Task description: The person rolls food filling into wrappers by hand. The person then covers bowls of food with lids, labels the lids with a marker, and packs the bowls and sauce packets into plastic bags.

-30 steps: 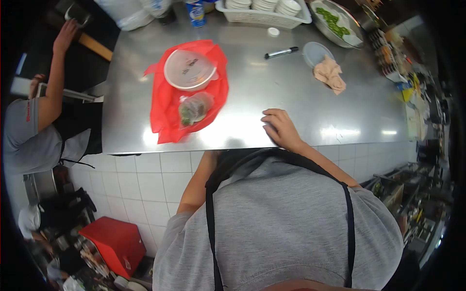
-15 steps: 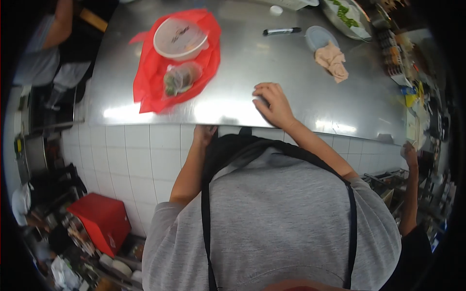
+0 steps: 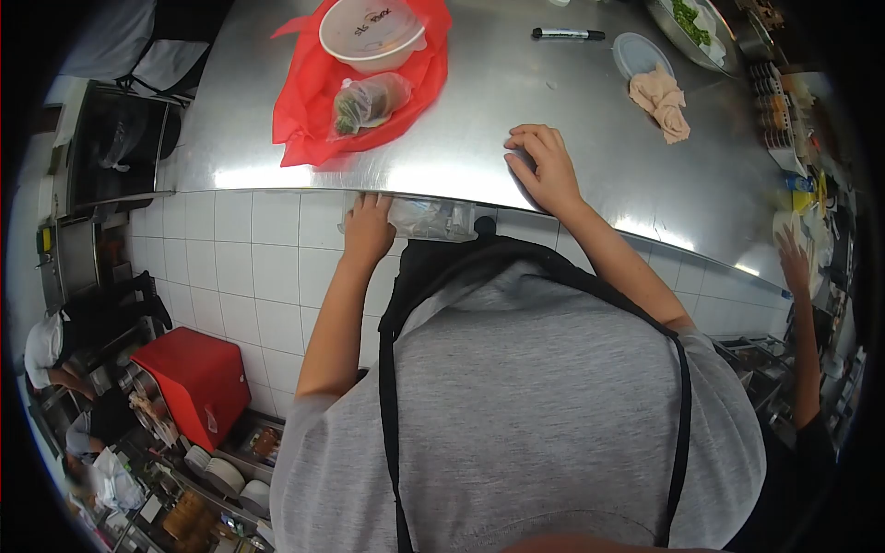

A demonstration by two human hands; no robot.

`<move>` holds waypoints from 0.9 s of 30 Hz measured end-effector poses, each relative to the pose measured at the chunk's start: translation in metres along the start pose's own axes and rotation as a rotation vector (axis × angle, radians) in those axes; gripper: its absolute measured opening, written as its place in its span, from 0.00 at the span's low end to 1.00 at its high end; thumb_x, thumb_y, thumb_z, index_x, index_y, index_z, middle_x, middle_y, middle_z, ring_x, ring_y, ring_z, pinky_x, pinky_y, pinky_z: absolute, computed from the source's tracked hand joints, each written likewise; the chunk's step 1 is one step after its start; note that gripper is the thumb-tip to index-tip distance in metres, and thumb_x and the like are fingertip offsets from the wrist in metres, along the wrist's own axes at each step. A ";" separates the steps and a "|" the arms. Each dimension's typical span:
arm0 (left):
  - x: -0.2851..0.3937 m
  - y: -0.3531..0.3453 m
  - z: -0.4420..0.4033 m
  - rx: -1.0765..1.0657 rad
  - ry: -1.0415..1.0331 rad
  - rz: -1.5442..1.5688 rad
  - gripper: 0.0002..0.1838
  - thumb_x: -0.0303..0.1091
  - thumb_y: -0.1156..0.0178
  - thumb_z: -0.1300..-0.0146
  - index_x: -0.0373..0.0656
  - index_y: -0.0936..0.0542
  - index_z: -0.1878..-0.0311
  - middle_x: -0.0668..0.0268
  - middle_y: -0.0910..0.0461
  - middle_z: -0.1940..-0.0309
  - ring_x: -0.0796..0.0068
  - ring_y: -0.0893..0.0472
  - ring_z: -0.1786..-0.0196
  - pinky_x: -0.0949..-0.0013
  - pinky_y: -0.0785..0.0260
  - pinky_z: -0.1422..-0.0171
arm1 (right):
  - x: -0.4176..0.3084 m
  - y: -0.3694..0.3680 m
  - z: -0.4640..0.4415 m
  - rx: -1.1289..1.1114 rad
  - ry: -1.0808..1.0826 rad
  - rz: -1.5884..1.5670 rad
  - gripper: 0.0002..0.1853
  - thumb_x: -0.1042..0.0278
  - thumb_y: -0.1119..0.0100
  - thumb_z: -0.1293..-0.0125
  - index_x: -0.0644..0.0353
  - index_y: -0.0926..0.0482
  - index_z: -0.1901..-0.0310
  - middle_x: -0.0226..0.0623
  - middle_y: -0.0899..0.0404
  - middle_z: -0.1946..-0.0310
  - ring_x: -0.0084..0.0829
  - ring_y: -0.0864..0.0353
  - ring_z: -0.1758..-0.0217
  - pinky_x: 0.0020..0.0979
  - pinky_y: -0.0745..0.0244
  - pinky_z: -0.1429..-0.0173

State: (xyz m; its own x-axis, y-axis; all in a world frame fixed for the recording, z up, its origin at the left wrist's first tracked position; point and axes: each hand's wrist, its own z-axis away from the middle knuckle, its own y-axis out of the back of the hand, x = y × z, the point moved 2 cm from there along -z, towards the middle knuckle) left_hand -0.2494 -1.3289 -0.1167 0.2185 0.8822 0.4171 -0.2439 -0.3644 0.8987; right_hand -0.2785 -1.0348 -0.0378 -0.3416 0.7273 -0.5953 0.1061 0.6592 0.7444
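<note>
At the near edge of the steel table (image 3: pixel 479 83), my left hand (image 3: pixel 371 229) is on some clear plastic (image 3: pixel 433 219), perhaps bags, just below the tabletop. Its fingers bend over the plastic; the thumb is hidden. My right hand (image 3: pixel 546 170) rests on the tabletop, loosely curled, thumb and fingers apart and holding nothing. Left of it lies a spread red bag (image 3: pixel 300 120). On that bag stand a lidded white tub (image 3: pixel 373 32) with dark writing and a clear bag (image 3: pixel 371 103) with green contents.
Farther back are a black-and-white marker (image 3: pixel 568 34), a round translucent lid (image 3: pixel 643 55), a crumpled beige cloth (image 3: pixel 659 101) and a metal bowl (image 3: pixel 678 32) of greens. Another person's hand (image 3: pixel 793 258) is at the right. A red box (image 3: pixel 194 378) stands lower left.
My left hand has come out from under the table edge, and the clear plastic now shows beside it. My right hand stays on the tabletop. The view has shifted; tabletop things appear higher and farther right.
</note>
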 end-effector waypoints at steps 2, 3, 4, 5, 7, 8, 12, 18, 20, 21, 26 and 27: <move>-0.021 -0.030 -0.016 -0.087 -0.152 -0.374 0.23 0.27 0.45 0.51 0.42 0.27 0.47 0.55 0.35 0.40 0.51 0.35 0.39 0.47 0.41 0.39 | 0.000 -0.002 0.001 -0.007 -0.004 0.007 0.08 0.68 0.41 0.45 0.58 0.24 0.62 0.35 0.27 0.54 0.38 0.31 0.49 0.34 0.35 0.46; -0.028 -0.038 -0.025 -0.090 -0.158 -0.374 0.23 0.27 0.45 0.51 0.42 0.27 0.47 0.55 0.35 0.40 0.51 0.35 0.39 0.47 0.41 0.39 | 0.000 -0.003 0.002 -0.006 0.001 0.014 0.08 0.68 0.41 0.44 0.58 0.24 0.63 0.36 0.27 0.54 0.38 0.31 0.49 0.34 0.35 0.46; -0.035 -0.045 -0.035 -0.111 -0.195 -0.270 0.26 0.27 0.44 0.53 0.42 0.28 0.46 0.53 0.34 0.41 0.50 0.35 0.39 0.47 0.44 0.36 | -0.001 -0.002 0.002 -0.005 0.009 0.021 0.08 0.68 0.42 0.44 0.58 0.24 0.63 0.36 0.27 0.54 0.38 0.31 0.49 0.34 0.35 0.46; -0.034 -0.042 -0.042 -0.129 -0.230 -0.169 0.28 0.26 0.43 0.55 0.42 0.28 0.45 0.52 0.33 0.42 0.49 0.34 0.39 0.48 0.47 0.33 | -0.001 -0.001 0.002 0.000 0.011 0.024 0.08 0.68 0.42 0.44 0.58 0.24 0.63 0.36 0.27 0.54 0.38 0.31 0.49 0.34 0.35 0.46; -0.033 -0.037 -0.046 -0.040 -0.269 -0.109 0.28 0.27 0.42 0.56 0.42 0.28 0.46 0.52 0.30 0.45 0.50 0.33 0.41 0.49 0.47 0.33 | -0.002 -0.002 0.003 0.004 0.009 0.024 0.07 0.69 0.42 0.43 0.58 0.24 0.63 0.36 0.27 0.54 0.38 0.31 0.49 0.34 0.35 0.46; -0.029 -0.029 -0.048 0.045 -0.307 -0.045 0.27 0.27 0.41 0.57 0.42 0.27 0.47 0.52 0.28 0.48 0.50 0.32 0.42 0.50 0.47 0.32 | -0.003 -0.002 0.003 0.006 0.010 0.025 0.07 0.69 0.42 0.43 0.58 0.24 0.63 0.36 0.27 0.54 0.38 0.31 0.49 0.34 0.35 0.46; -0.015 0.001 -0.019 -0.161 -0.351 -0.097 0.24 0.25 0.41 0.58 0.41 0.27 0.52 0.53 0.24 0.56 0.52 0.28 0.46 0.53 0.43 0.35 | 0.000 -0.004 0.010 0.000 0.018 -0.033 0.07 0.70 0.42 0.43 0.59 0.24 0.63 0.36 0.27 0.54 0.38 0.29 0.52 0.33 0.35 0.47; 0.046 0.087 0.012 -0.234 -0.131 0.646 0.17 0.27 0.39 0.49 0.40 0.29 0.54 0.57 0.23 0.63 0.61 0.23 0.57 0.66 0.34 0.47 | -0.090 0.005 -0.014 -0.446 -0.153 -0.623 0.20 0.64 0.34 0.48 0.59 0.26 0.54 0.37 0.26 0.57 0.31 0.26 0.54 0.30 0.29 0.50; 0.077 0.116 0.000 -0.387 -0.196 0.921 0.19 0.31 0.38 0.46 0.40 0.29 0.50 0.59 0.23 0.62 0.71 0.24 0.56 0.70 0.34 0.48 | -0.118 0.008 -0.031 -0.389 0.024 -0.698 0.24 0.68 0.31 0.51 0.57 0.27 0.50 0.36 0.27 0.55 0.29 0.26 0.52 0.30 0.33 0.45; 0.082 0.122 -0.005 -0.383 -0.206 0.915 0.19 0.31 0.38 0.46 0.40 0.29 0.50 0.59 0.23 0.62 0.71 0.24 0.56 0.70 0.34 0.48 | -0.123 0.013 -0.037 -0.381 0.031 -0.694 0.24 0.68 0.31 0.51 0.57 0.27 0.50 0.36 0.27 0.55 0.29 0.26 0.52 0.30 0.33 0.45; 0.105 0.153 -0.029 -0.418 -0.287 0.855 0.25 0.34 0.34 0.48 0.39 0.29 0.47 0.62 0.26 0.54 0.73 0.27 0.50 0.69 0.36 0.46 | -0.113 0.038 -0.061 -0.286 0.147 -0.631 0.18 0.71 0.34 0.48 0.58 0.25 0.55 0.32 0.25 0.61 0.25 0.26 0.54 0.27 0.33 0.48; 0.107 0.157 -0.032 -0.301 -0.386 0.755 0.26 0.37 0.33 0.49 0.39 0.29 0.48 0.61 0.25 0.56 0.71 0.26 0.52 0.68 0.35 0.48 | -0.108 0.043 -0.062 -0.281 0.128 -0.627 0.16 0.72 0.35 0.47 0.59 0.25 0.55 0.31 0.25 0.62 0.24 0.26 0.55 0.27 0.34 0.48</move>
State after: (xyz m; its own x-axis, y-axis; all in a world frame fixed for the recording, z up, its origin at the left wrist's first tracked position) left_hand -0.2948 -1.2820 0.0648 0.1883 0.2579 0.9476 -0.6768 -0.6651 0.3155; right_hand -0.2951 -1.0965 0.0775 -0.3681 0.1864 -0.9109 -0.3868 0.8602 0.3324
